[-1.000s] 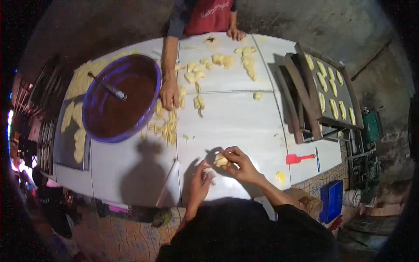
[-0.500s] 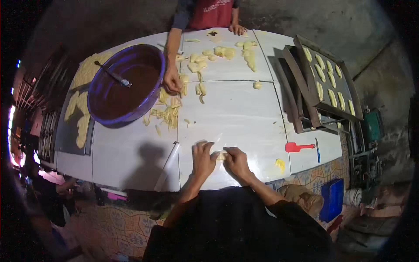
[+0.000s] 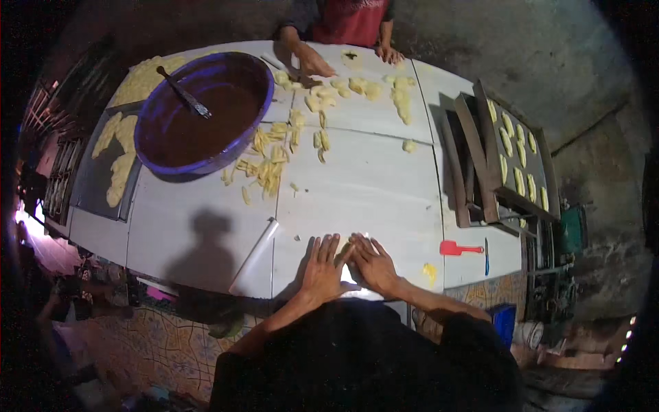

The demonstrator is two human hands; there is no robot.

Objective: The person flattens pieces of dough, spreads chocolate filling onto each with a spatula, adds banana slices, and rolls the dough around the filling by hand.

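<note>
Both my hands lie flat near the table's front edge, fingers stretched forward and thumbs toward each other. My left hand [image 3: 321, 271] presses on the white tabletop [image 3: 357, 189], and my right hand [image 3: 374, 268] is beside it, its fingertips close to the left index finger. Between the fingertips shows a small bit of pale dough [image 3: 349, 242]; the rest of the piece, if any, is hidden under my hands. Left of them rests a white rod [image 3: 254, 257], like a rolling pin. To the right are a smear of yellow paste [image 3: 430, 272], a red spatula [image 3: 461, 248] and a blue-handled knife [image 3: 487, 257].
A purple basin [image 3: 206, 165] of brown filling with a brush [image 3: 184, 93] stands far left, beside a tray of dough [image 3: 117, 161]. Dough strips [image 3: 264, 172] and pieces [image 3: 319, 99] lie beyond. Stacked trays [image 3: 508, 192] hold shaped dough at right. A co-worker's hand [image 3: 314, 63] reaches in opposite.
My hands have gone from pinching a small dough piece to lying flat with fingers stretched. The co-worker's hand has moved from beside the basin to the far edge. The view has shifted slightly.
</note>
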